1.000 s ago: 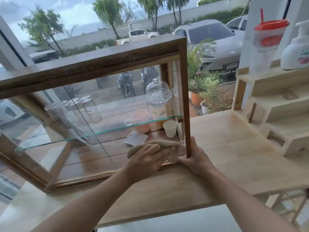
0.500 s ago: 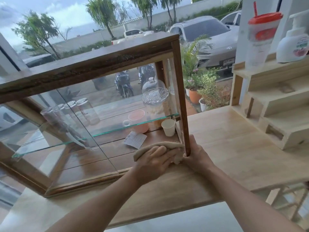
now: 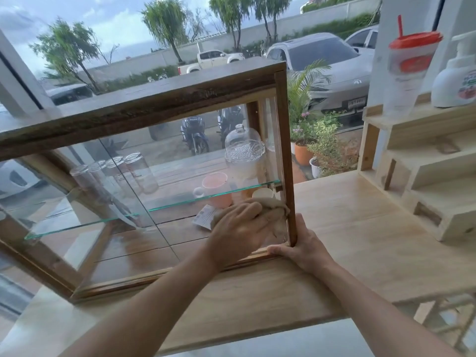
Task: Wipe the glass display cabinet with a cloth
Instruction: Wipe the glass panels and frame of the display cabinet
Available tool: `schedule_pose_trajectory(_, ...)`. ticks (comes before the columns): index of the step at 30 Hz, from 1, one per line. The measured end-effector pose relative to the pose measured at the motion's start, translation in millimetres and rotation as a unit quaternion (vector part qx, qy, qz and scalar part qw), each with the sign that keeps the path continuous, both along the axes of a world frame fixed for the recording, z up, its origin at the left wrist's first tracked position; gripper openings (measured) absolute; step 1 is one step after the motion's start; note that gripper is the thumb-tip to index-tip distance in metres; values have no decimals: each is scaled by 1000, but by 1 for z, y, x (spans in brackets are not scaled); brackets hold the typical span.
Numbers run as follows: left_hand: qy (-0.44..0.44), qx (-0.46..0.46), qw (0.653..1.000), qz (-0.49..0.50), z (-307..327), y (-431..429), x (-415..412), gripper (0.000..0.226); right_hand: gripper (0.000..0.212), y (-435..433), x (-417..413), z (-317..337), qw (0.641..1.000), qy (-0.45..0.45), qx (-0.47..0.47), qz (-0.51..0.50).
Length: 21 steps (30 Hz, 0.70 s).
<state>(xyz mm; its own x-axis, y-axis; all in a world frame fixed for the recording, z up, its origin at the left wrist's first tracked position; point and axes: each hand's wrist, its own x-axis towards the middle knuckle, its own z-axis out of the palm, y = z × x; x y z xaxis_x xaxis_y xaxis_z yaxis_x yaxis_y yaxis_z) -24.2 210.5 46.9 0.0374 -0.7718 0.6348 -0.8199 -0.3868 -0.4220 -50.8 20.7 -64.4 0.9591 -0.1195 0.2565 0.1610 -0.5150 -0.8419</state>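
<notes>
A: On your left hand [image 3: 239, 230] the fingers lay spread over the one cloth [image 3: 277, 204], pressing it to the glass, low on the right, of the one cabinet [image 3: 144, 109].

B: Your right hand [image 3: 304, 243] had its fingers clamped round that corner. The cabinet stood on the bench [image 3: 360, 228], long axis left to right, front facing you. The cloth had crept slightly up since a second earlier.

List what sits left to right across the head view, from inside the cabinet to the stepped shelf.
Upturned glasses → pink mug → glass dome → right hand gripping the cabinet corner → red-lidded cup → pump bottle.
</notes>
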Motion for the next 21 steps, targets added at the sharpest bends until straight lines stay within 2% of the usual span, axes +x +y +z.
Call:
schedule_pose_trajectory(2,-9,-68,998,9,29,25,14,29,66,-1,-1,1,1000,0,1,-4)
schedule_pose_trajectory(4,-14,-103,994,41,31,52,16,36,68,-1,-1,0,1000,2,1,-3)
schedule_pose_trajectory(7,5,-35,996,78,-11,49,-5,30,68,0,-1,3,1000,0,-2,-2)
schedule_pose_trajectory(10,-10,41,999,34,-27,3,-13,20,68,1,-2,4,1000,8,-4,3)
schedule_pose_trajectory(12,-37,3,999,-10,10,-2,0,17,67,-1,-2,3,1000,13,-7,-1)
schedule_pose_trajectory(14,-60,-38,997,-3,46,27,20,23,67,-2,-2,4,1000,13,-6,0)
schedule_pose_trajectory(16,7,-113,993,35,60,62,25,34,67,-1,-1,2,1000,11,-3,7)
schedule_pose_trajectory(18,50,-171,982,56,41,69,8,29,68,-1,-1,2,1000,7,-6,9)
schedule_pose_trajectory(21,-21,-60,996,69,-9,40,-13,29,67,-1,-2,3,1000,12,-9,3)
